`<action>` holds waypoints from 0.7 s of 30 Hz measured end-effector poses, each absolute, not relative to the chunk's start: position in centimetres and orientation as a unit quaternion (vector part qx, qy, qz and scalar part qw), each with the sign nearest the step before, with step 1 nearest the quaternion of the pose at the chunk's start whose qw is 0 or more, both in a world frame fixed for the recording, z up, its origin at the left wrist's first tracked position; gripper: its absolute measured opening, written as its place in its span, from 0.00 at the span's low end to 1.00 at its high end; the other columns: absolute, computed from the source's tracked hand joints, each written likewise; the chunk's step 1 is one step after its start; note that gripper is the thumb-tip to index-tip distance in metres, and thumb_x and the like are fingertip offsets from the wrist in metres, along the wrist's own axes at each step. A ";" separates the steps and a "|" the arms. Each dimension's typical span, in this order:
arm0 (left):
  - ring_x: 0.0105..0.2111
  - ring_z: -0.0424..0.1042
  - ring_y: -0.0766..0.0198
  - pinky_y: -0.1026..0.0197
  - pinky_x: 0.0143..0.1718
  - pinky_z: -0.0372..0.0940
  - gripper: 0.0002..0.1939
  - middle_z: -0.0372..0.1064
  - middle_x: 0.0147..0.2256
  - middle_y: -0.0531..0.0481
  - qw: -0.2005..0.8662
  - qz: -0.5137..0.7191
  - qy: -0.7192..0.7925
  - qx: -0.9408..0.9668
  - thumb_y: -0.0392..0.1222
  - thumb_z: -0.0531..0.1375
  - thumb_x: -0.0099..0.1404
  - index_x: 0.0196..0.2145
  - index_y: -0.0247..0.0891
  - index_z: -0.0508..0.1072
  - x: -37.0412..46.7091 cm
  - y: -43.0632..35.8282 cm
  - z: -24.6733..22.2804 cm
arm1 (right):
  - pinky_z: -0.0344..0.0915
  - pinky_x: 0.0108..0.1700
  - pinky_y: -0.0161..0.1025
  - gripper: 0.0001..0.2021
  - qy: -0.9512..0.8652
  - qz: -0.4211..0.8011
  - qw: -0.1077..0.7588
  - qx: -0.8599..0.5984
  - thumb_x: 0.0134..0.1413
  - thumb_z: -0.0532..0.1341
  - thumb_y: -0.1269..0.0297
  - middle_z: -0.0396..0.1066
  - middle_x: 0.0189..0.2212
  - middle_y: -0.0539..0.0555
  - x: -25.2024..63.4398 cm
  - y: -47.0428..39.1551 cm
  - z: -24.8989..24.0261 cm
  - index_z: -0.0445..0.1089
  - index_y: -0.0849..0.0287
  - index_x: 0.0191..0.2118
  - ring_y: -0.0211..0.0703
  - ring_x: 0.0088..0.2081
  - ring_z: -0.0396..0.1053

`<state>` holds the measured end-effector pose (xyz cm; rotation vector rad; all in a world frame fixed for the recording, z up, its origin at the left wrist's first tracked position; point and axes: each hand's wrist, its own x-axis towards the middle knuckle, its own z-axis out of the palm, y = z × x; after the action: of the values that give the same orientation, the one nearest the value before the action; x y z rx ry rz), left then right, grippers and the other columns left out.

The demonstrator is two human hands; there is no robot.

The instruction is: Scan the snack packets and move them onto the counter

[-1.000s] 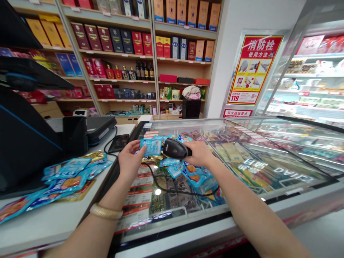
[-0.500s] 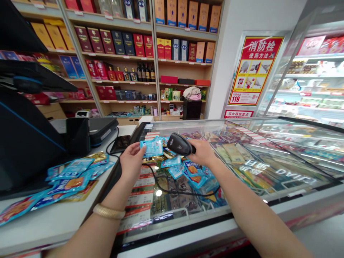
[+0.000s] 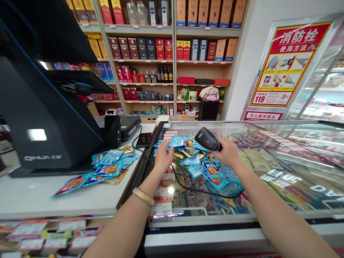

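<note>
My right hand (image 3: pixel 228 152) is closed round the handle of a black barcode scanner (image 3: pixel 206 139), held over the glass freezer lid with its head pointing left. Beneath and beside it lies a loose pile of small blue snack packets (image 3: pixel 213 168), some mixed with gold ones. My left hand (image 3: pixel 163 154) is at the pile's left edge, thumb and fingers apart. Just past its fingertips lies a pale blue packet (image 3: pixel 176 141); whether they touch it is hard to see. A second heap of blue and gold packets (image 3: pixel 107 167) rests on the white counter to the left.
A black checkout terminal (image 3: pixel 53 107) stands on the counter (image 3: pixel 32 200) at left. A dark phone-like slab (image 3: pixel 144 139) lies near the freezer (image 3: pixel 268 215). The scanner's black cable (image 3: pixel 204 194) loops across the glass. Shelves of boxed bottles (image 3: pixel 150 49) stand behind.
The view has swung left. My left hand no longer holds up the blue packet; it is now lower at the pile with its fingers parted. My right hand still holds the scanner.
</note>
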<state>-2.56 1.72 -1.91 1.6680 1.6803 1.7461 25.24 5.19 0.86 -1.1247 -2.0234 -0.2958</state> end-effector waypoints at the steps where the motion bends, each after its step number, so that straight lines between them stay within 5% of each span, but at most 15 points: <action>1: 0.51 0.70 0.51 0.47 0.57 0.61 0.14 0.73 0.46 0.41 0.068 0.581 0.569 0.579 0.37 0.60 0.55 0.41 0.41 0.77 -2.6 1.5 -1.8 | 0.68 0.39 0.43 0.17 -0.797 -0.120 0.393 -0.443 0.47 0.60 0.60 0.78 0.38 0.60 25.2 5.2 0.8 0.74 0.58 0.43 0.56 0.39 0.76; 11: 0.48 0.71 0.52 0.49 0.54 0.64 0.24 0.70 0.49 0.41 -0.059 0.523 0.630 0.571 0.43 0.59 0.55 0.50 0.39 0.72 -9.7 -6.3 2.9 | 0.70 0.41 0.43 0.18 -0.811 -0.118 0.423 -0.386 0.46 0.59 0.61 0.78 0.39 0.59 24.8 4.9 0.7 0.74 0.59 0.44 0.54 0.40 0.76; 16: 0.52 0.69 0.47 0.48 0.56 0.63 0.28 0.71 0.47 0.41 -0.145 0.443 0.738 0.489 0.39 0.56 0.46 0.47 0.41 0.73 -18.6 -14.3 2.1 | 0.70 0.40 0.43 0.17 -0.809 -0.113 0.428 -0.388 0.46 0.59 0.62 0.78 0.39 0.60 24.6 4.9 0.7 0.74 0.60 0.43 0.55 0.40 0.76; 21: 0.44 0.74 0.49 0.53 0.46 0.69 0.34 0.75 0.45 0.45 -0.089 0.295 0.826 0.472 0.42 0.53 0.44 0.51 0.39 0.71 -23.9 -18.5 0.7 | 0.70 0.38 0.42 0.17 -0.812 -0.115 0.424 -0.383 0.45 0.60 0.63 0.78 0.38 0.59 24.3 4.8 0.7 0.74 0.60 0.43 0.55 0.39 0.76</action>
<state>-23.94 -18.54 0.75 1.5749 2.7536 0.9820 24.35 4.85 0.68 -0.9586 -2.0317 -0.2887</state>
